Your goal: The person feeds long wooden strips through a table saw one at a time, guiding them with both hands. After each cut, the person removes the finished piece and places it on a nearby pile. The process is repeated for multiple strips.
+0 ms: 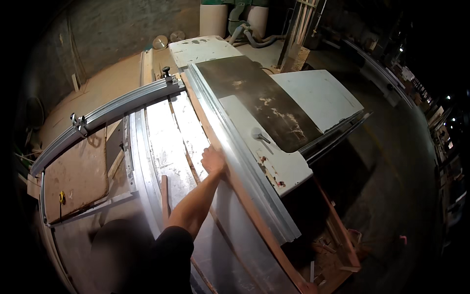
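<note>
A long narrow wooden board lies along the straight side of a silver metal fence on a saw table. My left hand rests at the board's middle, its fingers curled over the edge nearest me and the thumb side hidden. At the picture's lower edge, my right hand touches the near end of the board. Only a small part of that hand shows, and its fingers cannot be made out. A short wooden stick lies on the table left of my forearm.
A metal crosscut rail with a stop clamp runs to the left. A brown panel carries a yellow-handled tool. Beyond the fence are a dark worn panel and a black lever. A wooden crate with offcuts stands lower right.
</note>
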Available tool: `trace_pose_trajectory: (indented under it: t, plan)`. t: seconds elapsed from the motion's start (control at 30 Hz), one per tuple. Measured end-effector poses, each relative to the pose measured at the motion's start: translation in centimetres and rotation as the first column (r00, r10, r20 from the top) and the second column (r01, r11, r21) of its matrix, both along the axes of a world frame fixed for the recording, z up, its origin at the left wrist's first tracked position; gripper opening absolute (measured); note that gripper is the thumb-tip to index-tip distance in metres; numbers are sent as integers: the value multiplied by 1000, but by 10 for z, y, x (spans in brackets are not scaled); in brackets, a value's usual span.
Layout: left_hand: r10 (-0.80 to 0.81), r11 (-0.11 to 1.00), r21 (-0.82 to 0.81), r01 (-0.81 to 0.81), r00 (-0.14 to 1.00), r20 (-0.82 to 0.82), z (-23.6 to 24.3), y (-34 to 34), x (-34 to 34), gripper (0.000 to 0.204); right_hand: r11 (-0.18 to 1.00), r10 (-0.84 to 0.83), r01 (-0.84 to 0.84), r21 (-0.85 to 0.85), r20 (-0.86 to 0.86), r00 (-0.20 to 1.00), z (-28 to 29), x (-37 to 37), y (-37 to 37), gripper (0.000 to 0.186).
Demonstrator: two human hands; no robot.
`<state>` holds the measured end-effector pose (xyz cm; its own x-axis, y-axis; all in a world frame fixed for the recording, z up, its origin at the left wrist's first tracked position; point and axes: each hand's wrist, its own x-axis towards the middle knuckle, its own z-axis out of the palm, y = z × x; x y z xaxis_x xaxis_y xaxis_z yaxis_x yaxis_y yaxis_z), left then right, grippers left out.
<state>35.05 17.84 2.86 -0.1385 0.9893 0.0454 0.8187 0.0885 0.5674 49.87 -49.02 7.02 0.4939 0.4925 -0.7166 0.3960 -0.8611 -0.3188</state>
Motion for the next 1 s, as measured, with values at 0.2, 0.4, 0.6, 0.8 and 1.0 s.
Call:
trace_pose_trajectory:
  t: [0.2,0.4,0.6,0.8,1.0]
  plan:
    - [-3,999,-36,4,1000,8,3,-31,6,48,992,-110,110,62,-9,994,72,-37,73,53]
    - [-1,1000,6,1,999,-34,4,-51,14,43,992,-39,45,120,-53,998,-12,-3,30,46]
    - [-1,1000,9,1,999,-45,10,-45,11,32,998,-13,10,-55,-51,999,-72,25,5,55]
    - [-7,998,-62,6,1000,-24,13,-38,9,44,996,-76,82,39,-142,987,-63,8,-41,45]
    - [-25,996,-91,25,1000,2,9,-36,7,50,980,-197,196,-19,-177,964,4,5,-106,46]
